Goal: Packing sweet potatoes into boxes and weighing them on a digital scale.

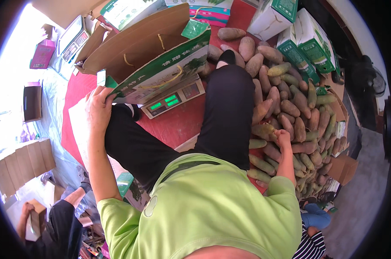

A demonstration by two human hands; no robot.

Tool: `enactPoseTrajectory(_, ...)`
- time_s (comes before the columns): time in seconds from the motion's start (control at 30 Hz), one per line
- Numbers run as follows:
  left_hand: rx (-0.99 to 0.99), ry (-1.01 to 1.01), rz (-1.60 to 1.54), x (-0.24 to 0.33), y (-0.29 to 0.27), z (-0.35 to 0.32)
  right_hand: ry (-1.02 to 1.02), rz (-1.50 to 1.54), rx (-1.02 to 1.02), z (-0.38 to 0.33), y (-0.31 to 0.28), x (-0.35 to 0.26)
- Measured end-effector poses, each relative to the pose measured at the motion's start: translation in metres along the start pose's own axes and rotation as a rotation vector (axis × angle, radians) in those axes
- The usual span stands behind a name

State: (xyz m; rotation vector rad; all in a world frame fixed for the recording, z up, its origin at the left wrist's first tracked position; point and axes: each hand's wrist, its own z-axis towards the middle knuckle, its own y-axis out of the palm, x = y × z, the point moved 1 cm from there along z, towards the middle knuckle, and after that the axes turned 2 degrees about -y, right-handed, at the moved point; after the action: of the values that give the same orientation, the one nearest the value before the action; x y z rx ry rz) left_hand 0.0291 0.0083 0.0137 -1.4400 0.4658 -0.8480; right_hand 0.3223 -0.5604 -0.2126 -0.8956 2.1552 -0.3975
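Observation:
My left hand (98,105) grips the lower left corner of an open cardboard carry box (169,69), printed green and white, with rope handles. The box rests on a digital scale (191,91) whose green display is lit. To the right, my right hand (283,139) is closed around the end of a green radish (263,130) at the near left side of a big heap. Long, soil-coated radishes (292,108), some brownish and some green, make up this heap. The box's inner floor is hidden from me.
Red sheeting (161,129) lies under the scale and heap. Green-and-white cartons (307,43) stand beyond the heap at far right. Another scale (74,45) is at far left. A person (61,220) handles a small box at lower left; another person (312,237) is at lower right.

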Motion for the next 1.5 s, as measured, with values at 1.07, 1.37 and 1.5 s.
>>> enactPoseTrajectory(1.07, 0.073, 0.105, -0.058, -0.013, 0.008, -0.002, -1.342, -0.778, -0.329, -0.198, 0.288, -0.490)
enactPoseTrajectory(1.37, 0.031, 0.059, -0.061, -0.019, 0.010, -0.004, -1.485, -0.628, -0.347, -0.163, 0.236, -0.462)
enactPoseTrajectory(1.5, 0.033, 0.082, -0.077, -0.018, 0.011, -0.002, -1.441, -0.307, -0.261, -0.126, 0.128, -0.429)
